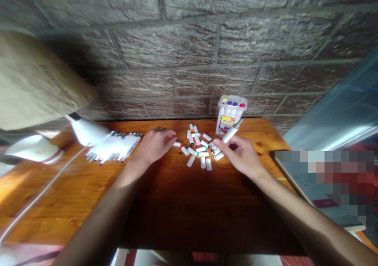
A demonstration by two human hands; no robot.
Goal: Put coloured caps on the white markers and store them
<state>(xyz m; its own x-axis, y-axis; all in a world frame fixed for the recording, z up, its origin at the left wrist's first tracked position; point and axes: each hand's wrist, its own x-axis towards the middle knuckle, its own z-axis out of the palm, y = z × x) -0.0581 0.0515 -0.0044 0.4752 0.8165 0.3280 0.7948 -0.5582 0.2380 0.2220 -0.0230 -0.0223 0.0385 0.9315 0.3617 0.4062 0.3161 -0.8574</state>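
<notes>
Right hand [242, 155] pinches a white marker [231, 134] beside loose caps [201, 149]; left hand [155, 143] half-curled at their left edge, I can't tell if gripping one. Behind: clear case [232, 111], yellow label [228, 120] reading "marker".

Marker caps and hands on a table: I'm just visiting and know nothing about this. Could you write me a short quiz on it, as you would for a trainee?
1. Which hand holds the white marker?

2. True or false: the loose caps all lie inside the clear case.

3. Looking at the case, which colour is the marker end farthest to the right in the picture?
A) Yellow
B) Green
C) Red

Key
1. The right hand.
2. False: they lie scattered on the table, in front of the case.
3. C: the red end is farthest right.
</notes>
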